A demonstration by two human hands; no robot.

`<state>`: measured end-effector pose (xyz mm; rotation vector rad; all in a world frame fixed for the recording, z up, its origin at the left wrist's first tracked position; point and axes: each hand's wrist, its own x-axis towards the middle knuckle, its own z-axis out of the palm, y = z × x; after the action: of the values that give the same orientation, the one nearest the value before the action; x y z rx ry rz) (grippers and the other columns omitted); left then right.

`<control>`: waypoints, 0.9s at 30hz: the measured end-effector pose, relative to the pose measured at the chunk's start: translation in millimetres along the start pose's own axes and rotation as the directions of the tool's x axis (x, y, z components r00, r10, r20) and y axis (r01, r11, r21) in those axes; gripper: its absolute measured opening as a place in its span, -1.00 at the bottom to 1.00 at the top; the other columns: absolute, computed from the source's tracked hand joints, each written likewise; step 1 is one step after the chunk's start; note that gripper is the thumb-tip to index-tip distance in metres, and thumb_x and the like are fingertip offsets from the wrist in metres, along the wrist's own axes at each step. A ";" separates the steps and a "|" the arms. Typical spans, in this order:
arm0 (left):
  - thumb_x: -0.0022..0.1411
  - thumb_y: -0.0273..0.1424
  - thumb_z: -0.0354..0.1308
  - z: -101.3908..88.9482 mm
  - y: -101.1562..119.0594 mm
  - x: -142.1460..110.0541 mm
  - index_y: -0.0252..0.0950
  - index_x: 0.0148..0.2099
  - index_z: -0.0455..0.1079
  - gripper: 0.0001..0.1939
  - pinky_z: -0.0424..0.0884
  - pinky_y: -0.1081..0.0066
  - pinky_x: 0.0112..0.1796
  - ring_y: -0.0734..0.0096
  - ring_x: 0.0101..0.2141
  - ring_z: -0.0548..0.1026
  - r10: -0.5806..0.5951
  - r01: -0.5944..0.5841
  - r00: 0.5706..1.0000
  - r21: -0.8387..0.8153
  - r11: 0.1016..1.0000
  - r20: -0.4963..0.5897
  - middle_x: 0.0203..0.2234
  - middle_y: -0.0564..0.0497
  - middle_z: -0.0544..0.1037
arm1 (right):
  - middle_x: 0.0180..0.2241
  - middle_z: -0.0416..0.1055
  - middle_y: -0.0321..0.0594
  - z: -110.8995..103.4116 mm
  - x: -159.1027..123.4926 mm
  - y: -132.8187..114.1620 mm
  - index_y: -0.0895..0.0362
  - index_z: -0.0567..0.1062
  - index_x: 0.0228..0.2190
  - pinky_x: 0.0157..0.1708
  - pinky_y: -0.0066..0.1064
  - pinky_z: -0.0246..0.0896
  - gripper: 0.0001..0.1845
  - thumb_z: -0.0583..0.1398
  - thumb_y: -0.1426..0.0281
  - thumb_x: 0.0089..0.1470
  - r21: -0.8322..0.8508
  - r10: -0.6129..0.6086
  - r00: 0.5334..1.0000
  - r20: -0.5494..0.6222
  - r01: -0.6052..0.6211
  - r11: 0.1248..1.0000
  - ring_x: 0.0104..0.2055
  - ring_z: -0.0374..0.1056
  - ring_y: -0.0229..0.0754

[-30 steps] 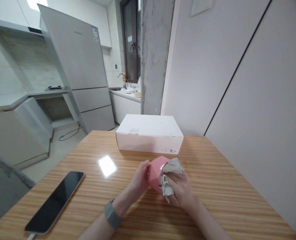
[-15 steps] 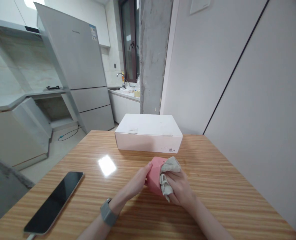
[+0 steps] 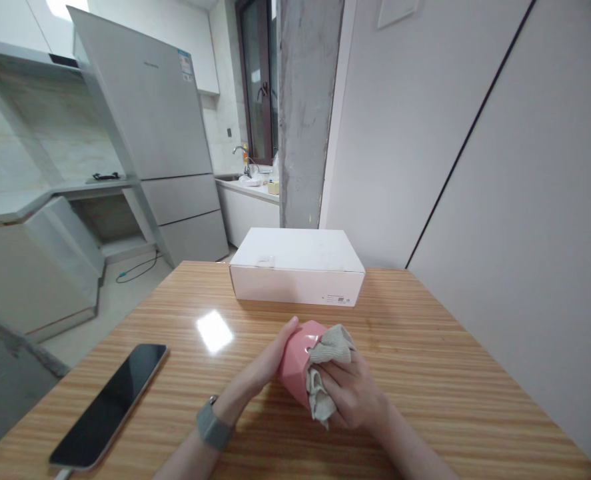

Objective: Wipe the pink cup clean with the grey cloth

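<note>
Holding the pink pot (image 3: pixel 295 363) just in front of the white box (image 3: pixel 296 287), apart from it, with the left hand (image 3: pixel 265 365) part-closed around the pot's left side, thumb uppermost, and fingers mostly hidden. Clutching the gray cloth (image 3: pixel 336 345) in the right hand (image 3: pixel 352 392), curled nearly shut, and pressing it against the pot's right side, in front of the box too. Wearing a gray-banded watch (image 3: pixel 215 424) on the left wrist. Lying farther left and nearer than the box, on the wooden table (image 3: pixel 440 373): a dark-screened phone (image 3: pixel 110 405).
</note>
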<state>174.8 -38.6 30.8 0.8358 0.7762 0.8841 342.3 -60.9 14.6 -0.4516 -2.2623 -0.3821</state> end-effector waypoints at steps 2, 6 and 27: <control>0.15 -0.05 0.12 -3.3 -2.7 1.9 -0.38 -0.21 0.53 -0.54 0.12 0.27 0.12 0.18 -0.05 0.46 0.009 -0.007 0.998 0.037 0.999 -0.060 -0.28 -0.06 0.63 | -0.41 0.50 -0.05 0.8 -0.2 2.4 0.18 0.44 -0.30 -0.22 -0.18 0.26 -0.72 -0.03 0.39 0.11 0.021 0.024 1.000 0.009 -0.024 0.999 -0.30 0.37 -0.01; 0.16 -0.07 0.09 -8.8 -15.0 9.1 -0.39 -0.16 0.50 -0.53 0.12 0.21 0.13 0.15 0.01 0.41 0.049 -0.040 0.986 0.057 0.998 -0.157 -0.20 -0.07 0.61 | -0.37 0.50 -0.06 1.4 -2.1 10.7 0.17 0.42 -0.28 -0.22 -0.20 0.25 -0.71 -0.06 0.37 0.15 0.060 0.088 0.996 0.030 -0.089 0.994 -0.28 0.38 -0.03; 0.18 -0.06 0.08 -11.3 -7.4 4.8 -0.31 -0.36 0.52 -0.59 0.23 0.30 -0.10 0.17 -0.24 0.42 0.303 -0.233 0.947 0.418 0.878 -0.108 -0.38 0.00 0.59 | -0.52 0.45 -0.14 2.8 3.4 0.3 0.13 0.43 -0.39 -0.35 -0.23 0.24 -0.80 0.00 0.44 0.06 -0.007 -0.009 0.999 -0.037 0.009 1.000 -0.44 0.31 -0.06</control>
<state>169.8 -33.9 18.2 1.2665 1.0287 1.0723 338.5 -58.7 15.4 -0.4341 -2.2281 -0.3994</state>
